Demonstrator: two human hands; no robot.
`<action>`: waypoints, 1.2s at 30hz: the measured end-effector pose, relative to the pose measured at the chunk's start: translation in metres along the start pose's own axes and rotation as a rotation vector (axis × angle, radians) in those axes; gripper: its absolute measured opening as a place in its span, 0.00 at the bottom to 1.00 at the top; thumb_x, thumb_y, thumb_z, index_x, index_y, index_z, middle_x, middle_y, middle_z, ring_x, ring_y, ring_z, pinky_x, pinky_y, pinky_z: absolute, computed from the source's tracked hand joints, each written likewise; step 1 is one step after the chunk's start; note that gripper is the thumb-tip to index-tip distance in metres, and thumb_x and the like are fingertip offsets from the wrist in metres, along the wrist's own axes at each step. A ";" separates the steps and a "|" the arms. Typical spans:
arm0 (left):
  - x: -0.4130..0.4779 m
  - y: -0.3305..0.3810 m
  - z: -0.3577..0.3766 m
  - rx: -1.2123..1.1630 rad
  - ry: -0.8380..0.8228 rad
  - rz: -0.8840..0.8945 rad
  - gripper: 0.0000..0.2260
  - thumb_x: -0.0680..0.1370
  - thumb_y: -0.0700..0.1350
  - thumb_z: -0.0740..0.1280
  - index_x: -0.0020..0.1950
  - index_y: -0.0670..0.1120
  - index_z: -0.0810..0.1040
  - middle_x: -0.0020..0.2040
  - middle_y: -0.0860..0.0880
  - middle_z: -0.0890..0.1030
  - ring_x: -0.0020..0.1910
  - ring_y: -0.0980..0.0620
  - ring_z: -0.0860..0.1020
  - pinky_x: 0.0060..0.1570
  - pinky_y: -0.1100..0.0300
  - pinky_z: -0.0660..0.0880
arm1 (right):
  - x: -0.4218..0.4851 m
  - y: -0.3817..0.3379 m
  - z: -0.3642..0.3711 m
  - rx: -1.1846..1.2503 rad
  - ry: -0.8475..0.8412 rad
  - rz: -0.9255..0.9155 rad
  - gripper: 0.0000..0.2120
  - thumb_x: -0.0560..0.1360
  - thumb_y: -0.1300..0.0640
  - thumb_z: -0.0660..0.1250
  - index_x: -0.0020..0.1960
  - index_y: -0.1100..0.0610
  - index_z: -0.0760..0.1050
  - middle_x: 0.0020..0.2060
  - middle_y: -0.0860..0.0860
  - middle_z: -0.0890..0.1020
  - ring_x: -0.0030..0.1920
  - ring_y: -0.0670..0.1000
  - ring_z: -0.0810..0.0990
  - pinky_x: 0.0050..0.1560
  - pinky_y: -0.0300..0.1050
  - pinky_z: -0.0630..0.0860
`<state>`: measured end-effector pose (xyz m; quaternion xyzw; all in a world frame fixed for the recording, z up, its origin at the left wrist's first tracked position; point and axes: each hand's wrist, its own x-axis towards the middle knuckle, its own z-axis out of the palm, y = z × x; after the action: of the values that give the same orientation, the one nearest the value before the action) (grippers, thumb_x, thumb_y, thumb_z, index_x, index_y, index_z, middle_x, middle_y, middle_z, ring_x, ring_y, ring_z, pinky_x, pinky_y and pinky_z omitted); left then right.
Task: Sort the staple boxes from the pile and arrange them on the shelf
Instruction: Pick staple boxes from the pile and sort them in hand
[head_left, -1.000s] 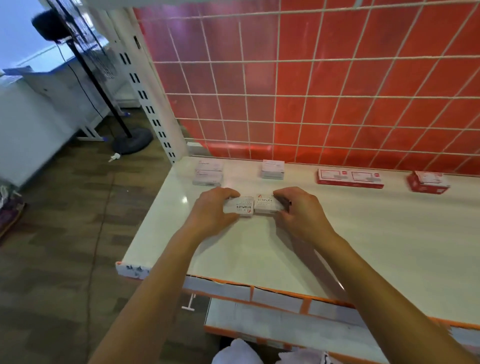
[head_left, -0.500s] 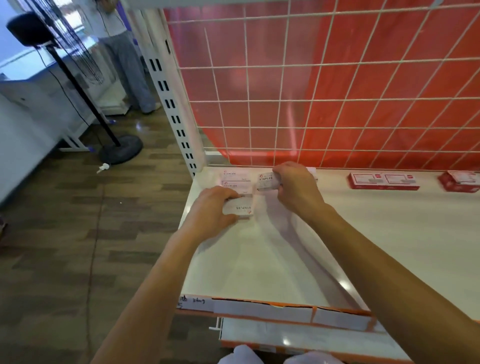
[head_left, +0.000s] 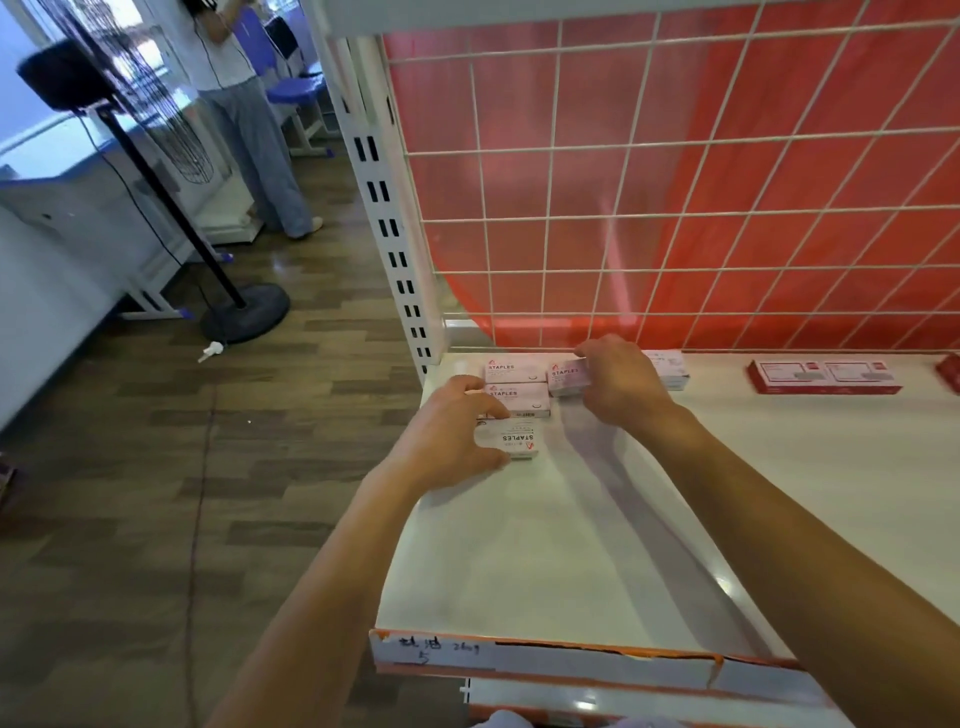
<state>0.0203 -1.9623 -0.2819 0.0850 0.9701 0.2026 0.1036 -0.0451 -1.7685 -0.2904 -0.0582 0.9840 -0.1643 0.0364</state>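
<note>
Under the left grip (head_left: 449, 436), a pale pink staple box (head_left: 511, 442), its red STAPLES print upside down, is pinched flat on the white shelf (head_left: 571, 545). A second pink box (head_left: 565, 378) is clasped by the right grip (head_left: 618, 384), beside two matching boxes (head_left: 519, 397) at the back corner.

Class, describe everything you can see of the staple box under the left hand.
The box is small, flat, pale pink cardboard, printed STAPLES with a red logo, upside down to the camera. It lies flat on the white shelf, close in front of a second box. The left hand grips its left end.
</note>
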 end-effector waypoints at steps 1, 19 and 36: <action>0.001 -0.001 -0.001 0.000 -0.015 0.006 0.23 0.70 0.51 0.75 0.64 0.54 0.75 0.74 0.52 0.62 0.70 0.51 0.64 0.66 0.59 0.62 | 0.000 -0.002 0.001 0.002 -0.016 0.009 0.18 0.73 0.64 0.66 0.62 0.59 0.73 0.57 0.57 0.75 0.57 0.59 0.73 0.60 0.51 0.69; 0.003 -0.015 -0.003 -0.026 -0.003 0.051 0.24 0.70 0.50 0.74 0.65 0.53 0.75 0.74 0.51 0.63 0.72 0.52 0.62 0.67 0.61 0.59 | 0.001 -0.015 0.008 0.027 -0.035 0.041 0.16 0.74 0.64 0.65 0.61 0.56 0.74 0.56 0.54 0.76 0.57 0.56 0.74 0.59 0.51 0.70; -0.006 -0.006 -0.015 -0.248 0.203 -0.052 0.21 0.71 0.54 0.73 0.61 0.49 0.78 0.55 0.53 0.81 0.55 0.54 0.77 0.57 0.58 0.75 | -0.048 -0.041 0.015 0.674 0.015 -0.070 0.16 0.75 0.62 0.68 0.61 0.54 0.77 0.54 0.49 0.82 0.48 0.46 0.81 0.51 0.36 0.77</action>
<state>0.0218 -1.9750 -0.2697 0.0254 0.9449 0.3258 0.0198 0.0083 -1.8059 -0.2883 -0.0754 0.8721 -0.4818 0.0406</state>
